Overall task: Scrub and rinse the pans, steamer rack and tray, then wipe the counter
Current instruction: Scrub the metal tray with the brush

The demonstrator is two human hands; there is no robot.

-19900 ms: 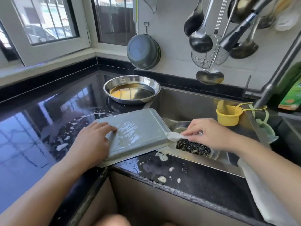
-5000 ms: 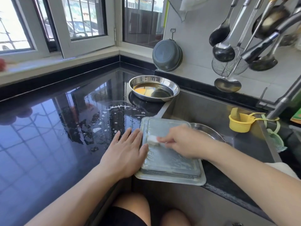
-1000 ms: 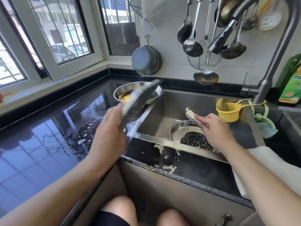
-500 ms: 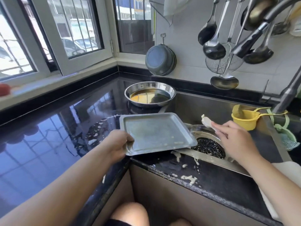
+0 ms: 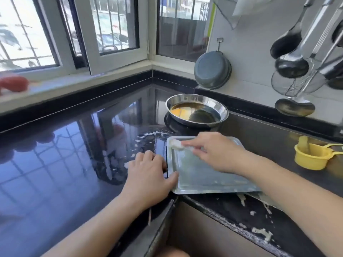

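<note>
Scrubbing the tray point(image 5: 213, 175), lying flat and right way up on the near bench point(image 5: 55, 164) edge, seemingly bridging the sink's front corner, though the basin itself is hidden beneath it. Pinching a small white scrubber point(image 5: 176, 144) in the right hand point(image 5: 213, 154), fingers point(image 5: 187, 144) curled round it, pressing it into the tray's far-left corner. Steadying with the left hand point(image 5: 148, 175), fingers loosely bent, thumb lying on the tray's left rim, the rest resting on the bench just beside it; not gripping, only bracing.

Judging the tray as thin sheet metal: light, stiff, and slick under its film of suds, so likely sliding under scrubbing strokes unless pinned. Best taking hold at the rolled rim, thumb on top and fingers beneath, at a long side or a corner; avoiding the wet flat middle, offering nothing to grip. Rinsing likely calling for tilting it over the sink, with a firmer rim hold.

Waiting farther back on the bench, touching nothing else: a round steel pan point(image 5: 196, 112) holding yellowish oily liquid, not yet washed by the look of it. Sitting off to the right: a yellow cup point(image 5: 311, 156). Hanging on the wall: a grey pan point(image 5: 212, 69) and ladles point(image 5: 291, 65). Lying scattered across the bench: white suds point(image 5: 259, 232), along the front edge and beside the left hand, so wiping not yet done.
</note>
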